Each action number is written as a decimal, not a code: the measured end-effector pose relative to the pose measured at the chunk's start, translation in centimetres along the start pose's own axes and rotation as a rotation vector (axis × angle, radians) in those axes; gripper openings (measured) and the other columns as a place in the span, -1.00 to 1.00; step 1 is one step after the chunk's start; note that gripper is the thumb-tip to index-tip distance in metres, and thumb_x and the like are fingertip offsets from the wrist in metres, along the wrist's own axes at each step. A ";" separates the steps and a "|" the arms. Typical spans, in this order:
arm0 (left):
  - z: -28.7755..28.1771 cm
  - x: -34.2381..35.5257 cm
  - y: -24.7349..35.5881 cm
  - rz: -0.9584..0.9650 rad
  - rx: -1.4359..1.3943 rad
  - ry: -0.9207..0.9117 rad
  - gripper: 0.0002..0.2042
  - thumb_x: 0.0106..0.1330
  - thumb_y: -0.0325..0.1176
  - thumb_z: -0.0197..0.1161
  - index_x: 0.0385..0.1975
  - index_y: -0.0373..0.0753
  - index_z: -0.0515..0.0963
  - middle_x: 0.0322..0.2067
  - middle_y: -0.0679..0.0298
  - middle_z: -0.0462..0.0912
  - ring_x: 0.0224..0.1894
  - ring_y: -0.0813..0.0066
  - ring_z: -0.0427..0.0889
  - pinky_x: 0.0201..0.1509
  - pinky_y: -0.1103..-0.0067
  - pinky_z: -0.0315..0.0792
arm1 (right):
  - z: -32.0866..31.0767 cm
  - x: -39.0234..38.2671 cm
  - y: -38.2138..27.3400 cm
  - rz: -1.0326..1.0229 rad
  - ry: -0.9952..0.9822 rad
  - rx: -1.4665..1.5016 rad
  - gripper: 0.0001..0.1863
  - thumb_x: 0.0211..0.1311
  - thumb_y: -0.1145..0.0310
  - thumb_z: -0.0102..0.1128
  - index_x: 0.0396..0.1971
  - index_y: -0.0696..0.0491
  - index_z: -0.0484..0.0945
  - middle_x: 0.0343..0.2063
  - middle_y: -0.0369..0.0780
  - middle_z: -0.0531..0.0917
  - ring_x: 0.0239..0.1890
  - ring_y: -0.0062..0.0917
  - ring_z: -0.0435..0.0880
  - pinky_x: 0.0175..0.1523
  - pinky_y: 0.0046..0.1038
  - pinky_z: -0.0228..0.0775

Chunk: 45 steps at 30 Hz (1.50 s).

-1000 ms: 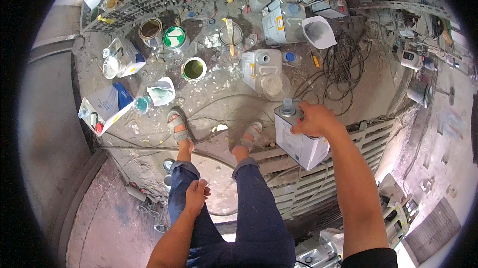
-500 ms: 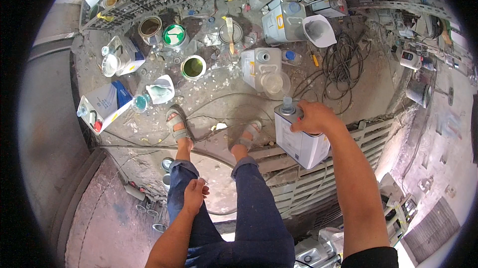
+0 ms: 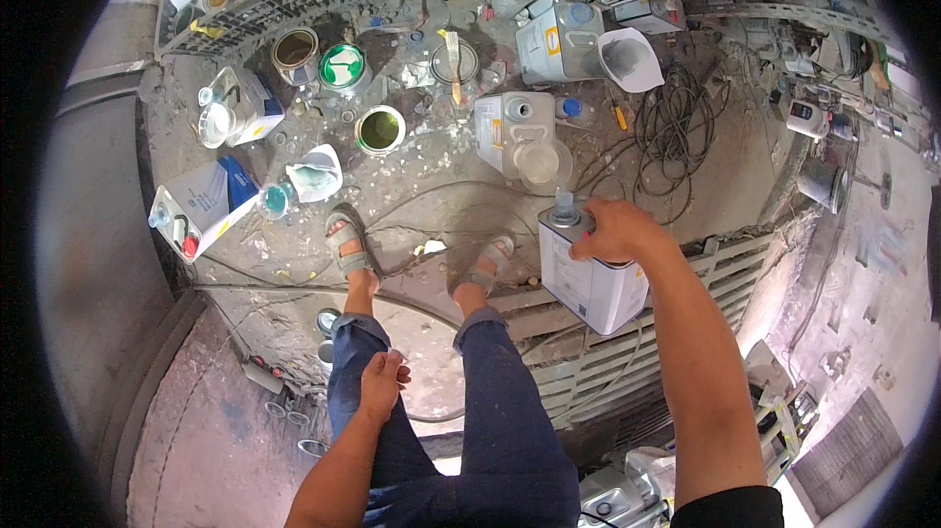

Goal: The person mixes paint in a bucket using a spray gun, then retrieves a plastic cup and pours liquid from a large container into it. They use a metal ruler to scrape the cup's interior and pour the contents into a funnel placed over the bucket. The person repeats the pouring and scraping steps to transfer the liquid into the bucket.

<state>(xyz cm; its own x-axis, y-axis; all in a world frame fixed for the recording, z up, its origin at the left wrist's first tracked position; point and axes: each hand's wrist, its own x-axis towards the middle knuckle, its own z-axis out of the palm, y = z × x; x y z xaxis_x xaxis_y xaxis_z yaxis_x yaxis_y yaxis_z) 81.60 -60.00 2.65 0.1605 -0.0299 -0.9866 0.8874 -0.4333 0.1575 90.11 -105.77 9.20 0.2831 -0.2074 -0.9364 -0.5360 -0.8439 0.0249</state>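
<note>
My right hand is closed over the top handle of a silver-white rectangular metal can. Its translucent spout points away from me, with its tip close to the rim of a clear plastic cup. I cannot tell whether liquid is flowing. The cup is beside a pale jerrycan that has an uncapped neck. Over my left thigh, my left hand is curled; a small whitish bit shows at the fingertips, too small to name.
An open tin of dark olive liquid, a green-smeared tin and a brush on a lid lie ahead. Coiled black cable is on the right. Two metal cans, one a blue-and-white can, stand left. Slatted grating lies nearer me.
</note>
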 end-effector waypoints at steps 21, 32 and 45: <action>0.0 -0.1 0.5 -0.012 -0.032 0.004 -0.72 0.38 -0.12 0.04 -0.39 -0.22 0.44 -0.52 0.28 0.57 -0.52 0.56 0.55 -0.47 0.63 0.38 | 0.0 -0.1 -0.6 -0.002 0.005 -0.006 -0.19 -0.32 -0.03 0.35 0.03 0.10 0.46 -0.13 0.01 0.61 -0.05 -0.12 0.58 0.04 -0.19 0.42; 0.0 0.2 0.2 -0.028 -0.034 0.009 -0.73 0.37 -0.11 0.04 -0.38 -0.21 0.44 -0.52 0.28 0.57 -0.52 0.56 0.54 -0.46 0.62 0.38 | 0.8 0.7 -0.1 -0.005 0.001 -0.003 -0.13 -0.30 -0.04 0.35 0.11 0.10 0.40 -0.11 -0.07 0.62 -0.04 -0.16 0.58 0.06 -0.19 0.40; -0.2 0.0 0.3 -0.022 -0.036 0.004 -0.74 0.39 -0.15 0.03 -0.37 -0.22 0.46 -0.52 0.29 0.57 -0.52 0.56 0.54 -0.47 0.63 0.38 | 0.5 0.3 -0.6 0.008 -0.011 0.022 -0.13 -0.32 -0.03 0.34 0.09 0.14 0.41 -0.11 0.00 0.60 -0.04 -0.16 0.58 0.05 -0.25 0.42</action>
<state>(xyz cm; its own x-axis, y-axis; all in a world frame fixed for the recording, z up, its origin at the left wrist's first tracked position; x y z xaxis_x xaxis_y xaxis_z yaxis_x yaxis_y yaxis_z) 81.90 -59.95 2.65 0.1425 -0.0166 -0.9897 0.9057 -0.4011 0.1372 90.12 -105.12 8.72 0.2702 -0.2085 -0.9400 -0.5557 -0.8310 0.0245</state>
